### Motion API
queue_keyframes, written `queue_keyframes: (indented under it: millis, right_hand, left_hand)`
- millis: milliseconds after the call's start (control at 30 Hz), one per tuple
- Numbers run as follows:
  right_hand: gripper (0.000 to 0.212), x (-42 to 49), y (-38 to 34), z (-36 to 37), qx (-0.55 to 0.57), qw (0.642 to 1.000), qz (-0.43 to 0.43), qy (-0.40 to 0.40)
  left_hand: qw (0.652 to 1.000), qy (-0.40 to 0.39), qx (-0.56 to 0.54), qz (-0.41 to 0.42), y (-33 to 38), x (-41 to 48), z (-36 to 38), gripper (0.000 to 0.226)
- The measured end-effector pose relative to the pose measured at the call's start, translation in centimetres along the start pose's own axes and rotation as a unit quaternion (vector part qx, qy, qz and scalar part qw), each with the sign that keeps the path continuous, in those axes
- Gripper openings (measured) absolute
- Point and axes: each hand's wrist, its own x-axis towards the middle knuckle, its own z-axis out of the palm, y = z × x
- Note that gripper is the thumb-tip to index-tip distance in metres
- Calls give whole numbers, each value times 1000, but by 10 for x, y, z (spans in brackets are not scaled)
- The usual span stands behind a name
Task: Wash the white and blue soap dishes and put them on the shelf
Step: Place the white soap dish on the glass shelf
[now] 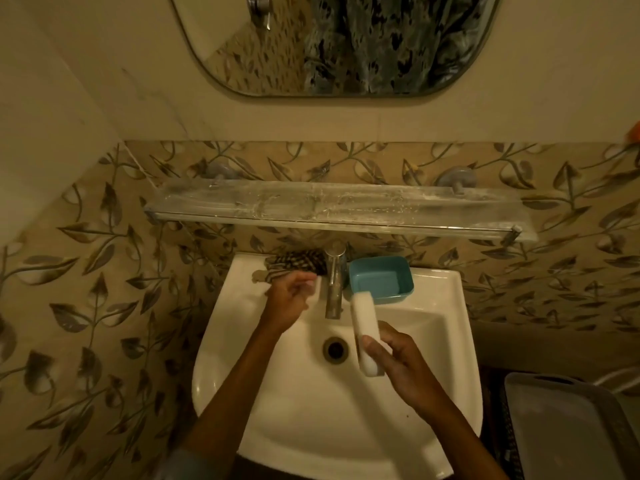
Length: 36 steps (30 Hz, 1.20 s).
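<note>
Leaf-pattern tile wall behind a white basin (446, 344), dim yellowish light. Right hand (403, 362) grips the white soap dish (365, 332) at its lower end, fingers wrapped round it, dish held on edge over the bowl, just right of the tap (335, 285). Left hand (289, 299) is up by the tap's left side, fingers loosely curled w/ a small pale thing at the tips, can't tell what. Drain (335, 348) sits btwn the two forearms. Just beyond the right hand, the blue soap dish (381, 279) rests open side up on the basin's back ledge, touching nothing but the ledge. Beyond the left hand, a checked cloth (298, 265) lies bunched on the ledge. Further out above both hands, a glass shelf (329, 206) w/ white streaks, then a mirror (332, 43). Far right of the right hand, a grey tray (568, 427).
</note>
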Motion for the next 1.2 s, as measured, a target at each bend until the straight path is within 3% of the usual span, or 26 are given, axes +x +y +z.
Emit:
queue_keyframes:
  millis: [133,233,333,500,633,833,967,1200]
  right_hand:
    - [17,25,-14,13,-136,988,-55,-56]
    - [21,35,-37,16,-233,960,-130,-80]
    - [34,41,-64,17,-247,951,-175,-62]
    - [65,51,-108,15,-257,929,-260,57]
    - [86,63,-127,20,-196,937,-246,149]
    - [76,98,-152,27,-186,931,-245,199]
    - [74,120,-168,29,-159,938,-245,187]
    - [63,156,-155,31,-230,936,-217,156]
  left_hand:
    - [981,-133,-138,-17,28,-44,-15,36]
    - [978,-174,-104,38,49,-61,-34,66]
    - [976,-177,-80,94,70,-65,-55,68]
    - [975,-92,-99,176,105,-60,-78,41]
    - [971,13,-67,231,122,-46,-86,38]
    - [965,98,23,243,147,-17,-94,44]
    - [965,149,68,204,157,-6,-101,42]
    - [965,172,124,154,147,8,-109,51]
